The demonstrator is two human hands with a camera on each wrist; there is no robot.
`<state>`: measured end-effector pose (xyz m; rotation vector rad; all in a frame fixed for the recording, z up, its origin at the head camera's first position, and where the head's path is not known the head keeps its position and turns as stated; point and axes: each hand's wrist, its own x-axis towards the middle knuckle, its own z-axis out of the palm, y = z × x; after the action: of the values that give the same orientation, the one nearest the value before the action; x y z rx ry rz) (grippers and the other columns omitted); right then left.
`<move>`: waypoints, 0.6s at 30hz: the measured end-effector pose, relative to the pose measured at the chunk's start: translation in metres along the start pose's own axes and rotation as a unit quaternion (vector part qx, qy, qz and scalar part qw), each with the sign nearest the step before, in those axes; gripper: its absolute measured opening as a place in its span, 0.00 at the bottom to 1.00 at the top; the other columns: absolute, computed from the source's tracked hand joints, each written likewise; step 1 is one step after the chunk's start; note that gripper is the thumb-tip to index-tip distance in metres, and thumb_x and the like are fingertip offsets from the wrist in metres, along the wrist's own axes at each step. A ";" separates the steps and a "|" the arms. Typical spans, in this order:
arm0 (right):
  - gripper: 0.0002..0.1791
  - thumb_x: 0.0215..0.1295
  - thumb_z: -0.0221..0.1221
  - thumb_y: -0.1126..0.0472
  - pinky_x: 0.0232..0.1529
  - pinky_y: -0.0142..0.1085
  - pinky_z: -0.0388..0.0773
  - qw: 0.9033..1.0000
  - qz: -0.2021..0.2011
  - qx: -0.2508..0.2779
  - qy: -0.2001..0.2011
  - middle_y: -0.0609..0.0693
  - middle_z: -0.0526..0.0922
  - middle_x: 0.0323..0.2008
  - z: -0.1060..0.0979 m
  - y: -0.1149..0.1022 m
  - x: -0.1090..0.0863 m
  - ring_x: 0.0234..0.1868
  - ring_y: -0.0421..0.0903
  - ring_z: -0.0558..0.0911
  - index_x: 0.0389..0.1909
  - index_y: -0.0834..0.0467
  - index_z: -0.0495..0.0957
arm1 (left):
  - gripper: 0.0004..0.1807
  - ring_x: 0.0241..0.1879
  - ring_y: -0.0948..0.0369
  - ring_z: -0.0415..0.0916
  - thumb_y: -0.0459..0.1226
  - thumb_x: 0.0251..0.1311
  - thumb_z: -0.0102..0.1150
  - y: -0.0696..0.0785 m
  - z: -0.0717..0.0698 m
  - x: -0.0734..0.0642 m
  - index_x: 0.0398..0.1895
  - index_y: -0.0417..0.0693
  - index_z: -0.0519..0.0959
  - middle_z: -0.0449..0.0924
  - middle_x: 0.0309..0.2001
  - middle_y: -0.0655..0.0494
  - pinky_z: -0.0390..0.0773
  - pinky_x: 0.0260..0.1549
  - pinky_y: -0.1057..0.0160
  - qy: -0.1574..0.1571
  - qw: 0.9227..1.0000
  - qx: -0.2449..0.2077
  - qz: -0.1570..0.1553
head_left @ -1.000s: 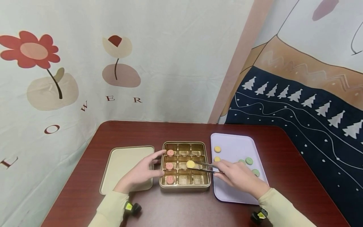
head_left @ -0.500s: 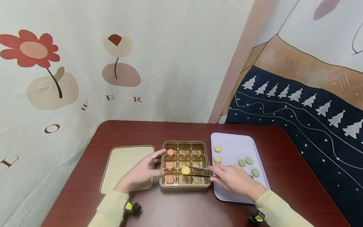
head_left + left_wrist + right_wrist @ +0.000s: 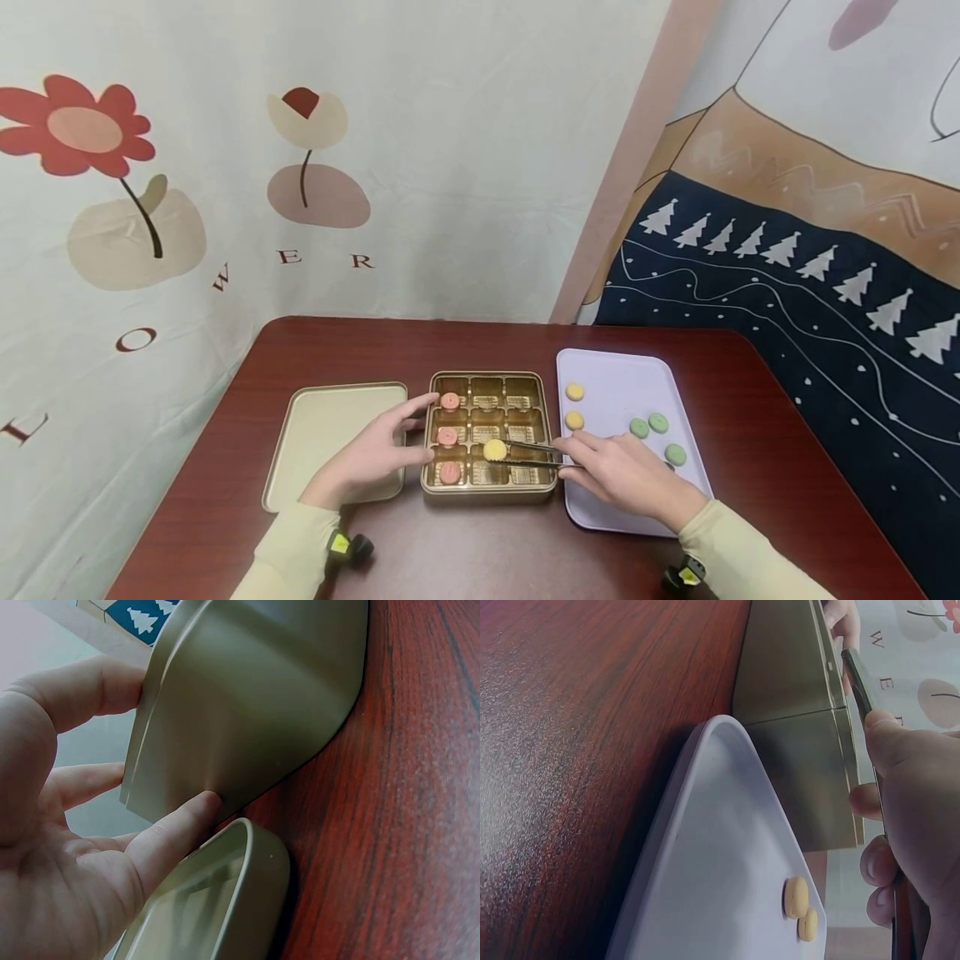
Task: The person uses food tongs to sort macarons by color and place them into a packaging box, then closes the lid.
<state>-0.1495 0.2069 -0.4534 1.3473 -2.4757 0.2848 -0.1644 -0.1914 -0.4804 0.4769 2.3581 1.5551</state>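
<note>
My right hand [image 3: 630, 475] grips metal tongs [image 3: 534, 463], which pinch a yellow macaron [image 3: 495, 450] over the gold tin [image 3: 489, 498], around the front middle compartment. Whether the macaron touches the insert cannot be told. Pink macarons [image 3: 447, 437] sit one to each compartment down the tin's left column. At the tin's left side, my left hand [image 3: 367, 458] rests its fingertips and thumb against the wall [image 3: 247, 697], fingers mostly straight. In the right wrist view, the tongs' tips are hidden.
Right of the tin lies a lilac tray [image 3: 607, 379] with two yellow macarons [image 3: 574, 420] and several green ones [image 3: 658, 423]. A cream-gold lid [image 3: 322, 425] lies on the left, partly under my left hand. All stand on a dark red table [image 3: 360, 354].
The tongs and yellow macaron have moved left and toward me, from the middle row to near the front middle compartment, then barely shifted. My left hand has stayed at the tin.
</note>
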 end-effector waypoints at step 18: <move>0.23 0.73 0.64 0.46 0.22 0.34 0.80 1.000 0.005 -0.006 -0.022 0.42 0.84 0.43 -0.004 0.003 -0.002 0.22 0.38 0.79 0.61 0.54 0.80 | 0.50 0.72 0.32 0.66 0.38 0.57 0.75 0.000 -0.001 0.000 0.83 0.51 0.60 0.61 0.79 0.39 0.62 0.69 0.26 0.001 1.000 0.006 -0.006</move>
<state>-0.1497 0.2114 -0.4505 1.3503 -2.5175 0.2433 -0.1650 -0.1925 -0.4803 0.4621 2.3692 1.5368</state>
